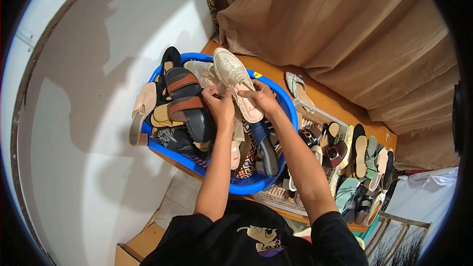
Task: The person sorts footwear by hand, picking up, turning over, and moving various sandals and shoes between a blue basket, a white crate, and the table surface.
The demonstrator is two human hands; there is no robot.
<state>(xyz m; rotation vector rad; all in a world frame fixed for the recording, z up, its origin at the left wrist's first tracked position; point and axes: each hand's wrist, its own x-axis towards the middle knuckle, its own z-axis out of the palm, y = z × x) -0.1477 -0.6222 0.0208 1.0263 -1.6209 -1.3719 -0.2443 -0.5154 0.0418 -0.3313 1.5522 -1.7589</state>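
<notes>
My right hand (264,99) grips a cream slip-on shoe (230,71) by its open back, thumb on the pale pink insole. The shoe is raised over a blue plastic basket (251,187) full of footwear, its toe pointing away from me. Close against its left side is my left hand (220,106), fingers curled; what they pinch is partly hidden. A second pale shoe (198,72) lies just beyond those fingers. Left of that hand, black sandals with brown straps (183,83) rest on the pile. A dark blue shoe (266,150) lies below my right hand.
A beige heeled slide (143,111) hangs over the basket's left rim. To the right stands a clear plastic crate (320,114) of shoes, with several more shoes (362,155) beside it. A white wall (74,118) bounds the left, a brown curtain (335,19) the back.
</notes>
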